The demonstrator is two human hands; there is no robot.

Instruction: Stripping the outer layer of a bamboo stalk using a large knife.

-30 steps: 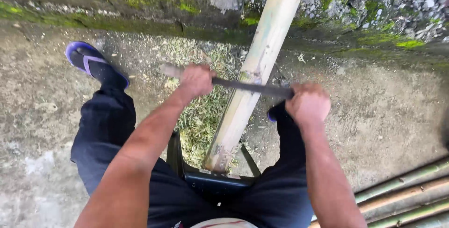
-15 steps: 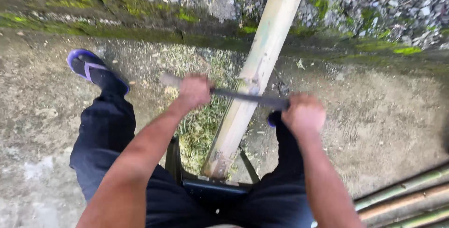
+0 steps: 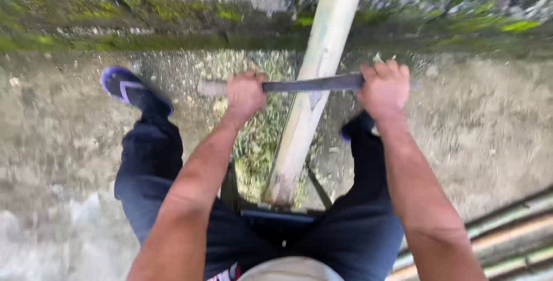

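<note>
A long pale bamboo pole (image 3: 314, 85) runs from between my knees up to the top of the view. A dark blade (image 3: 311, 83) lies crosswise on the pole. My left hand (image 3: 245, 94) grips the blade's wooden handle on the left side of the pole. My right hand (image 3: 385, 88) grips the blade's other end on the right side. Both fists are closed around it. The pole's near end rests on a dark stand (image 3: 276, 215) in front of me.
Bare concrete ground lies all around, with a heap of green shavings (image 3: 259, 143) under the pole. A mossy stone edge (image 3: 144, 22) runs along the top. Several more bamboo poles (image 3: 507, 229) lie at the lower right. My foot in a blue sandal (image 3: 129, 88) is at the left.
Both hands have pushed the blade farther up the pole, away from my body. The view has shifted slightly.
</note>
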